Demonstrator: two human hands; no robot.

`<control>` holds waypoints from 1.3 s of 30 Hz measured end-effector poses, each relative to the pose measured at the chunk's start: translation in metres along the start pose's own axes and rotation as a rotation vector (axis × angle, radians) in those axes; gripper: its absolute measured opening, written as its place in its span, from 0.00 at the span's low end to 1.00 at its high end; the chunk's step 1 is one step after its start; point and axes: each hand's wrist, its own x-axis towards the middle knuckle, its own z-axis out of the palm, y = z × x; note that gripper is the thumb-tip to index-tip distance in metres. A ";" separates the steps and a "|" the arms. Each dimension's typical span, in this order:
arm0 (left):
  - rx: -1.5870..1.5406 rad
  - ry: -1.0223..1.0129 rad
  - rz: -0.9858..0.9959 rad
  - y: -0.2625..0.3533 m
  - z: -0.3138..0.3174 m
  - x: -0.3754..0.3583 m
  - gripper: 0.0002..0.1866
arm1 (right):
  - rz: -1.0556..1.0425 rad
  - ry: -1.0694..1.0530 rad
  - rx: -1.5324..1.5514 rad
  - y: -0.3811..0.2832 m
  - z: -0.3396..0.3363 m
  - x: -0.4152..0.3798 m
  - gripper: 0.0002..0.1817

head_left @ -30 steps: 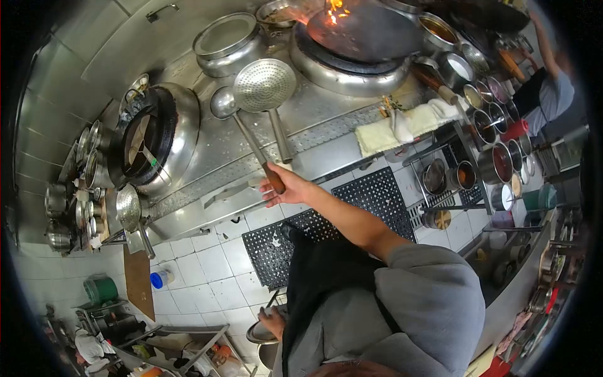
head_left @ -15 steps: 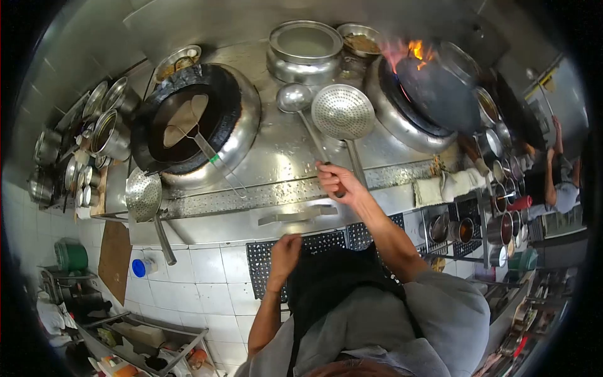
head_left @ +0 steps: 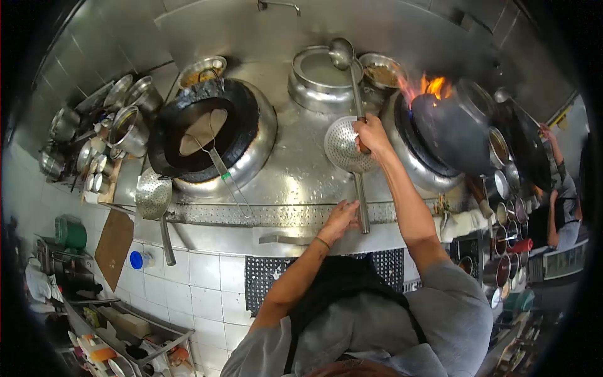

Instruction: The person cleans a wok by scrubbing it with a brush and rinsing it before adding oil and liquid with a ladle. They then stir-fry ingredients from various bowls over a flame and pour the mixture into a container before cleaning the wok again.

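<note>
My right hand is wrapped around the handle of a metal ladle, whose bowl is over the right rim of a steel pot of cloudy liquid. Under my right forearm and hand lies a perforated skimmer, flat on the steel cooktop, its handle pointing toward me. Close to that handle's end is my left hand, fingers outstretched and holding nothing.
On the right burner a dark wok sits tilted with flames behind it. The left wok holds a mesh strainer. Another skimmer hangs at the front edge. A person works at far right.
My right hand has lifted the ladle off the cooktop and carried it forward to the pot. The left hand has come up from beside my apron to the skimmer's handle, its fingers opening out.
</note>
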 end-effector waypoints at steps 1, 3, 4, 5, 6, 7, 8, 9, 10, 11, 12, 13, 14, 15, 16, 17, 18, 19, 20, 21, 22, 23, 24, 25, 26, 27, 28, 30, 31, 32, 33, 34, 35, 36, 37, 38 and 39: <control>0.049 0.003 -0.020 0.001 0.001 0.006 0.52 | -0.020 0.030 -0.030 0.009 0.003 0.029 0.04; 0.214 0.018 -0.057 0.002 0.007 0.011 0.49 | 0.020 0.028 0.012 0.010 0.008 0.076 0.04; 0.327 0.029 -0.073 0.003 0.014 0.010 0.47 | 0.078 -0.008 0.079 0.005 0.011 0.095 0.03; 0.436 0.041 -0.089 0.002 0.022 0.011 0.44 | 0.137 -0.046 0.142 -0.003 0.013 0.112 0.03; 0.392 0.002 -0.030 -0.010 0.024 0.018 0.40 | 0.216 -0.100 0.458 -0.017 0.013 0.125 0.03; 0.348 -0.038 0.033 -0.024 0.027 0.025 0.36 | 0.310 -0.107 0.738 -0.033 0.012 0.140 0.03; 0.306 -0.075 0.094 -0.034 0.027 0.031 0.31 | 0.410 -0.114 1.019 -0.051 0.012 0.151 0.03; 0.145 -0.041 0.078 -0.033 0.038 0.018 0.22 | 0.442 -0.166 1.067 -0.062 0.012 0.163 0.04; 0.186 -0.001 0.119 -0.038 0.036 0.015 0.21 | 0.477 -0.216 1.115 -0.072 0.013 0.174 0.04; 0.225 0.041 0.158 -0.044 0.030 0.013 0.21 | 0.535 -0.303 1.082 -0.073 0.015 0.202 0.04; 0.262 0.085 0.193 -0.048 0.025 0.010 0.20 | 0.533 -0.315 1.017 -0.076 0.023 0.219 0.05; 0.276 0.092 0.183 -0.047 0.021 0.005 0.19 | 0.531 -0.326 0.951 -0.078 0.030 0.233 0.07; 0.294 0.099 0.174 -0.041 0.017 -0.003 0.18 | 0.524 -0.338 0.888 -0.080 0.036 0.239 0.08; 0.316 0.103 0.168 -0.031 0.016 -0.011 0.17 | 0.464 -0.333 0.788 -0.082 0.042 0.237 0.11; 0.324 0.102 0.158 -0.022 0.016 -0.020 0.16 | 0.426 -0.353 0.704 -0.085 0.045 0.233 0.11; 0.333 0.101 0.145 -0.012 0.021 -0.034 0.16 | 0.389 -0.370 0.621 -0.083 0.046 0.234 0.10; 0.341 0.098 0.128 -0.007 0.022 -0.044 0.15 | 0.355 -0.383 0.539 -0.080 0.045 0.233 0.10; 0.368 0.096 0.123 -0.009 0.015 -0.046 0.17 | 0.304 -0.369 0.411 -0.075 0.043 0.231 0.10; 0.397 0.093 0.115 -0.011 0.008 -0.047 0.20 | 0.254 -0.351 0.284 -0.070 0.038 0.227 0.09; 0.429 0.087 0.107 -0.013 0.002 -0.050 0.22 | 0.202 -0.331 0.158 -0.064 0.032 0.222 0.08; 0.444 0.072 0.105 -0.015 -0.006 -0.053 0.22 | 0.104 -0.303 0.013 -0.056 0.027 0.216 0.07; 0.459 0.058 0.103 -0.013 -0.010 -0.060 0.21 | 0.007 -0.275 -0.133 -0.045 0.022 0.210 0.06; 0.473 0.043 0.103 -0.010 -0.012 -0.068 0.20 | -0.091 -0.246 -0.280 -0.032 0.018 0.212 0.05; 0.405 0.049 0.090 -0.006 -0.011 -0.077 0.18 | -0.155 -0.155 -0.373 -0.018 0.017 0.213 0.06; 0.414 0.046 0.088 -0.005 -0.013 -0.082 0.18 | -0.171 -0.094 -0.397 -0.012 0.017 0.205 0.06; 0.421 0.042 0.085 -0.005 -0.015 -0.085 0.18 | -0.186 -0.033 -0.422 -0.006 0.017 0.192 0.06; 0.426 0.037 0.081 -0.006 -0.017 -0.088 0.18 | -0.199 0.027 -0.449 -0.001 0.017 0.181 0.07; 0.466 0.034 0.089 -0.004 -0.017 -0.094 0.16 | -0.093 -0.018 -0.439 0.007 0.013 0.171 0.07; 0.487 0.039 0.077 -0.003 -0.015 -0.097 0.15 | -0.030 -0.059 -0.356 0.012 0.011 0.173 0.07; 0.508 0.041 0.064 -0.005 -0.013 -0.100 0.13 | 0.033 -0.098 -0.274 0.018 0.007 0.172 0.07; 0.497 0.042 0.089 -0.012 -0.015 -0.096 0.17 | 0.162 -0.178 -0.077 -0.004 0.001 0.148 0.05; 0.521 0.032 0.090 -0.018 -0.018 -0.093 0.17 | 0.260 -0.269 0.231 0.002 -0.008 0.150 0.04; 0.543 0.024 0.090 -0.018 -0.017 -0.091 0.17 | 0.356 -0.354 0.542 0.003 -0.019 0.153 0.03; 0.565 0.016 0.089 -0.018 -0.018 -0.089 0.17 | 0.449 -0.433 0.856 0.009 -0.026 0.153 0.04; 0.563 0.007 0.096 -0.019 -0.018 -0.086 0.17 | 0.470 -0.466 0.910 0.016 -0.031 0.153 0.03; 0.555 -0.004 0.088 -0.018 -0.017 -0.085 0.18 | 0.475 -0.470 0.897 0.012 -0.035 0.142 0.03; 0.547 -0.015 0.080 -0.016 -0.015 -0.084 0.18 | 0.481 -0.474 0.884 0.006 -0.038 0.128 0.03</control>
